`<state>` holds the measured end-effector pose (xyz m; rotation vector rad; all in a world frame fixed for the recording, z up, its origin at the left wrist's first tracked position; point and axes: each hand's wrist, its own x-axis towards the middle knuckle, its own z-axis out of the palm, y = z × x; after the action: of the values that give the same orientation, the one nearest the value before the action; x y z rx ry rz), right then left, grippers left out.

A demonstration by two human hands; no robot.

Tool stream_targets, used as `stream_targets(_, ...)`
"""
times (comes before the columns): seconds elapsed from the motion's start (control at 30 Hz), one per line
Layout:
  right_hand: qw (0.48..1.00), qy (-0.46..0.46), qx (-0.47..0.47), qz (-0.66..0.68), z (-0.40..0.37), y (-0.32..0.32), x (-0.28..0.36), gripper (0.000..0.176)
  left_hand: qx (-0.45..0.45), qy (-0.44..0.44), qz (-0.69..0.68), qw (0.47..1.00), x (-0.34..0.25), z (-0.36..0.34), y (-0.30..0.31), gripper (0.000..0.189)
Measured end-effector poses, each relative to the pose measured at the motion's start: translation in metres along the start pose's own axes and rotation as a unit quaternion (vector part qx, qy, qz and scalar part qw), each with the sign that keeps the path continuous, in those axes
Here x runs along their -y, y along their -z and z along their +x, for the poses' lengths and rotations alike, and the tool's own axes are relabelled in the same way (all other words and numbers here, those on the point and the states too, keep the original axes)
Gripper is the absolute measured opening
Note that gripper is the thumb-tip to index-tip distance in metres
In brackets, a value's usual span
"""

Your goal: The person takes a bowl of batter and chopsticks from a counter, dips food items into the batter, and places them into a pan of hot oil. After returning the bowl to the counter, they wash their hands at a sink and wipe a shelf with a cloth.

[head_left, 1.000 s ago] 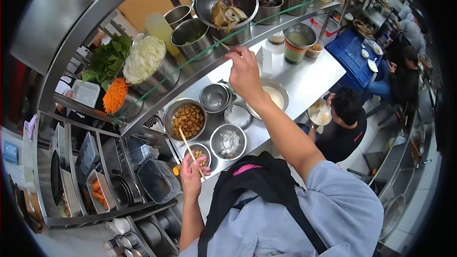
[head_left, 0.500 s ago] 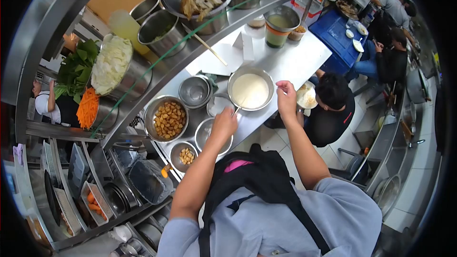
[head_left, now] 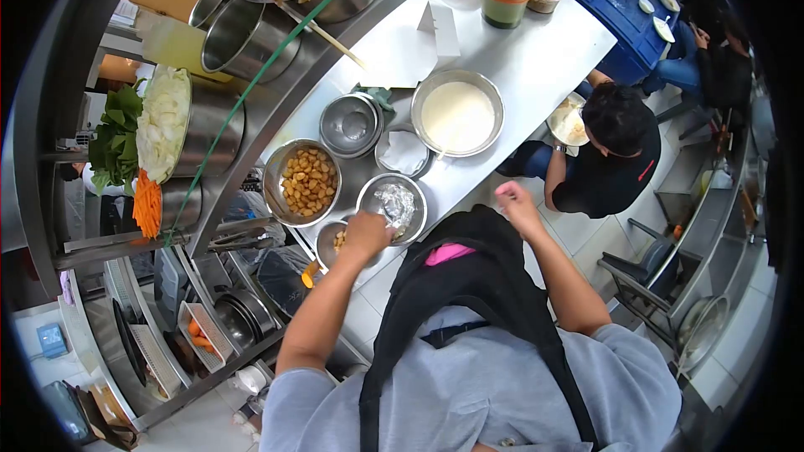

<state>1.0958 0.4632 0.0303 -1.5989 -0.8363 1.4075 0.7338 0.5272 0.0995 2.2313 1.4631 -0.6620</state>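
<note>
I see the left hand [head_left: 366, 230] curled knuckles-up with fingers pressed together, partly covering the small bowl [head_left: 332, 240] of fried pieces and touching the rim of the foil bowl [head_left: 395, 201] at the counter's [head_left: 536, 59] near edge; I cannot tell whether it pinches anything. The right hand [head_left: 512, 199] hangs off the counter, well short of the batter bowl [head_left: 458, 115], and is too blurred to tell its state.

The fried pieces [head_left: 308, 182] are golden-brown, the batter [head_left: 457, 115] creamy white (shredded carrot [head_left: 147, 205] bright orange, leaves [head_left: 113, 130] dark green).
</note>
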Motion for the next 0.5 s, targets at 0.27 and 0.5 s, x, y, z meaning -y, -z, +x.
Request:
stream_targets(0.27,0.953,-0.138,0.268,-0.009,0.0,-0.105,0.017,0.039,0.034,0.053,-0.145,0.987,-0.019,0.017,-0.015,0.049)
stream_targets(0.5,0.996,0.035,-0.036,-0.078,0.043,-0.085,0.085,0.06,-0.095,-0.013,-0.201,0.975,-0.008,-0.007,-0.001,0.039)
